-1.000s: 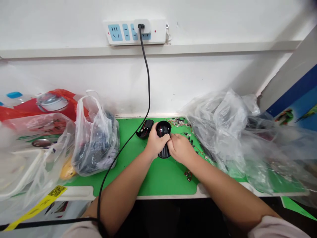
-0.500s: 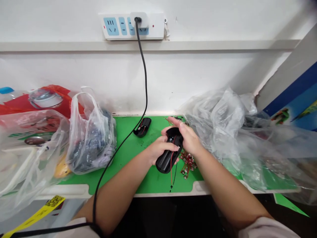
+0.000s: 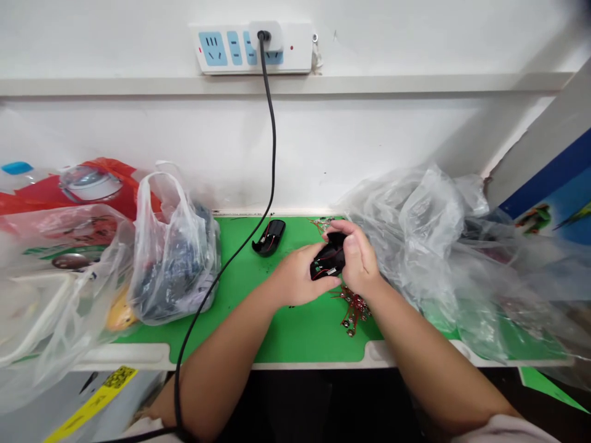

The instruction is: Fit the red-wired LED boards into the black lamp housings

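Observation:
Between both hands, just above the green mat, is a glossy black hollow plastic housing, its inside facing up with a red wire and a small white part showing. My left hand wraps its left end, thumb along the near edge. From the right, my right hand closes round the other end, fingers over the far side. A similar black housing with a red wire lies on the mat further back. Beside my right wrist is a cluster of small round parts on red wires.
A black cable runs from the power strip down across the mat and over my left forearm. Filled plastic bags stand on the left. Crumpled clear plastic covers the right side. More wired parts lie near the wall.
The housing has been turned in my hands and its loose red and black wire ends no longer hang toward the mat's front. My left hand now wraps round its end. The view has shifted slightly.

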Available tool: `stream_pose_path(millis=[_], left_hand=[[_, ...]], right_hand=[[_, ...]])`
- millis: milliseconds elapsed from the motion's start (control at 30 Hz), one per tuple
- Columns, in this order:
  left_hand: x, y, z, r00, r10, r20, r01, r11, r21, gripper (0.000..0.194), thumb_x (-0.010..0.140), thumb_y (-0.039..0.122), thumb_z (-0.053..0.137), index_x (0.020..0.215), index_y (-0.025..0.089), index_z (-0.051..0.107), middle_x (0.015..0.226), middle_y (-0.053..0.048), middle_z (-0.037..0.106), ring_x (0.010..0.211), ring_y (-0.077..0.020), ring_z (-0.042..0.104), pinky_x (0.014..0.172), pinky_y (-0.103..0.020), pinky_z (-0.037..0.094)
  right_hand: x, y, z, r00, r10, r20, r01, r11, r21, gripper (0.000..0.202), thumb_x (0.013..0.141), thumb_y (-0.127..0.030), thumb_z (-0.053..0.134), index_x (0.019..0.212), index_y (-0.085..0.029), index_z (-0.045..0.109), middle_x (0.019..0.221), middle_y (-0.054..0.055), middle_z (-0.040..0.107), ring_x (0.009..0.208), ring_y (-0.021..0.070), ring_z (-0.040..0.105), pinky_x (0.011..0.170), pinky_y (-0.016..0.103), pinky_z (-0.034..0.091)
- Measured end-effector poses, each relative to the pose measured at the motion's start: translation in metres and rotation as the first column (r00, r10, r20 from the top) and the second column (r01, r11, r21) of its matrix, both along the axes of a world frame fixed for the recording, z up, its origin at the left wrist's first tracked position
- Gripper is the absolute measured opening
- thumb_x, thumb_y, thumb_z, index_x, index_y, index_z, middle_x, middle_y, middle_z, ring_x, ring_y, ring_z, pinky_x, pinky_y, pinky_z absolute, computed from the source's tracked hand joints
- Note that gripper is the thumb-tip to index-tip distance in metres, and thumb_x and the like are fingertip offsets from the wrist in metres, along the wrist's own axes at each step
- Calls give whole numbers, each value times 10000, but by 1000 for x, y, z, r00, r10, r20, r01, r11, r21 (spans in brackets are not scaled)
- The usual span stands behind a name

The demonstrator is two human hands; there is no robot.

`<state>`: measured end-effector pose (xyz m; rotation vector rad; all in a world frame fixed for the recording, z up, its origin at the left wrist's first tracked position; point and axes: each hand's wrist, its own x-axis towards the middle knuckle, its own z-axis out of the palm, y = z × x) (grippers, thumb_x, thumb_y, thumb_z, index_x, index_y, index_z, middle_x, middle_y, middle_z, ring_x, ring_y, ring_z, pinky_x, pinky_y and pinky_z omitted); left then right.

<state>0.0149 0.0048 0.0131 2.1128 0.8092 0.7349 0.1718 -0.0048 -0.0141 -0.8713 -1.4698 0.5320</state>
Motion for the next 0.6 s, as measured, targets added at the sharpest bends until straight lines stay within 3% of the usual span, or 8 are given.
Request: stream_pose_path(millis=[233,400,600], left_hand=[[9,-5,-11,982,168,-86,-158,981,111,492,746,441,669,1150,186,553,1046,-105,653,897,-261,622,765,-366,477],[5,-5,-4,980,156,-123,-141,983,120,573,715,537,683,1167,208,555,1059,-107,656,919,-282,624,767,-369,463],[9,-7,-5,962,143,-234,-91,971,221,519,689,476,702,1126,228,572,1067,-105,658,961,-308,617,813,-393,452]], right_hand=[[5,-4,9,994,106,31,-104,993,-48,466,976,-520,273,1277,-244,497,1065,68,615,1011,209,588,915,422,480],[5,-1,8,975,197,-103,-212,962,-170,687,905,-690,123,1283,-268,511,1076,60,619,1047,215,591,942,420,480],[9,15,0,955,140,-263,-202,952,-229,779,888,-686,29,1313,-201,466,1170,121,609,1095,221,593,931,411,485]])
